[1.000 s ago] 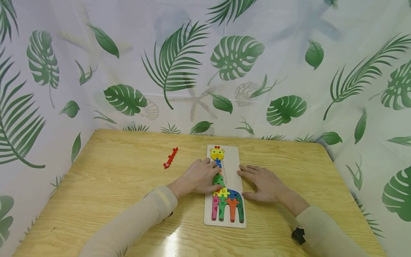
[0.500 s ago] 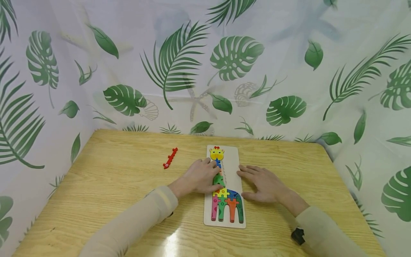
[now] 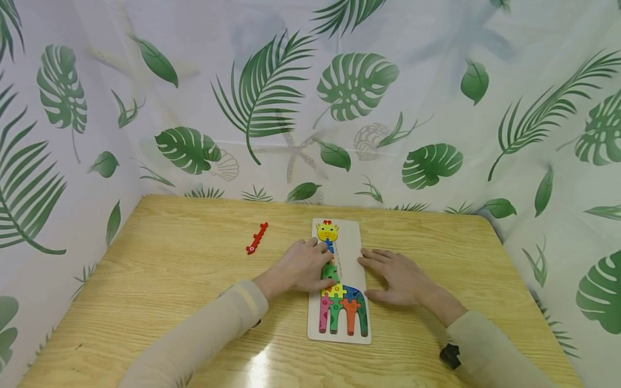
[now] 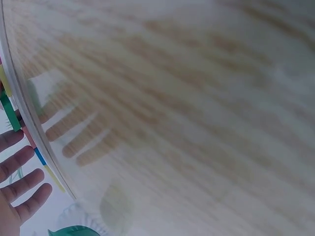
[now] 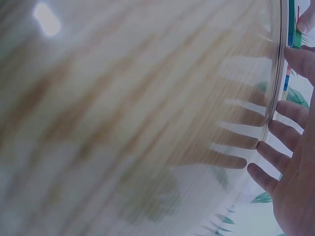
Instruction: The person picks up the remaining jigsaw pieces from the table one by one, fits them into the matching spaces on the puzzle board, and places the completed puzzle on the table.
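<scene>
A giraffe jigsaw of colourful pieces [image 3: 335, 291] lies on a white backing board [image 3: 350, 258], upright as seen in the head view. My left hand [image 3: 299, 268] rests over the giraffe's neck, its fingers spread across the green and blue pieces and partly hiding them. Along the board's right edge, my right hand [image 3: 400, 279] touches or nearly touches the rim with relaxed, extended fingers. In the left wrist view the left hand [image 4: 22, 184] shows loose fingers, and the right wrist view shows the right hand [image 5: 295, 182] beside the board's edge.
A slim red knobbly puzzle piece [image 3: 257, 238] lies on the wooden table [image 3: 194, 258], left of the board. Behind the table hangs a white leaf-print curtain [image 3: 281, 178]. Glare marks the table's front.
</scene>
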`<action>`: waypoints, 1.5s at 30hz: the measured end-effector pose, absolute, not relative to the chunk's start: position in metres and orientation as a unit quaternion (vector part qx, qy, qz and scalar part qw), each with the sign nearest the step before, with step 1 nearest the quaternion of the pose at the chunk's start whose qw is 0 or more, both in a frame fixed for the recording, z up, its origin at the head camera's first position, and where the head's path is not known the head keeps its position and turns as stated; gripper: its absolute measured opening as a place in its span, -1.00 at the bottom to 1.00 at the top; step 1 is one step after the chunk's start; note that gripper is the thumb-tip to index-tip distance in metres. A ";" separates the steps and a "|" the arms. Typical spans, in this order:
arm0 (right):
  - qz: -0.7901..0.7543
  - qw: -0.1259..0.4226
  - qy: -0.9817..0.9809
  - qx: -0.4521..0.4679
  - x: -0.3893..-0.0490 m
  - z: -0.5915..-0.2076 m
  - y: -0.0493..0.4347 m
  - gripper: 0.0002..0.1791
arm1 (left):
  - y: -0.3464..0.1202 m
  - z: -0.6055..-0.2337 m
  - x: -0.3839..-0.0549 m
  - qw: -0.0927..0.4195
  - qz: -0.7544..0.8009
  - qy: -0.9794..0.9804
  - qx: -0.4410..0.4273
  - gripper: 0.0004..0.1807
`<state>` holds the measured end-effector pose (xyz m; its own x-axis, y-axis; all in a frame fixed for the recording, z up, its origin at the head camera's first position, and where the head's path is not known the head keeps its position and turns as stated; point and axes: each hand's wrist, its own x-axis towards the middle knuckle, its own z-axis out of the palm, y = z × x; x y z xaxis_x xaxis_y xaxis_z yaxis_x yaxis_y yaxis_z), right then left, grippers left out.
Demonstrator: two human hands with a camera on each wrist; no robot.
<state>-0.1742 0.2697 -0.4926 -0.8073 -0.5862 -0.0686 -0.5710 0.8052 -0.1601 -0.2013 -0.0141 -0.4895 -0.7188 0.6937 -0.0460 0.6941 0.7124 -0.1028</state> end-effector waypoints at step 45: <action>-0.056 0.060 0.947 -0.311 -0.176 -0.495 0.271 -0.15 | -0.015 -0.490 -0.200 0.006 -0.060 0.921 0.386 -0.26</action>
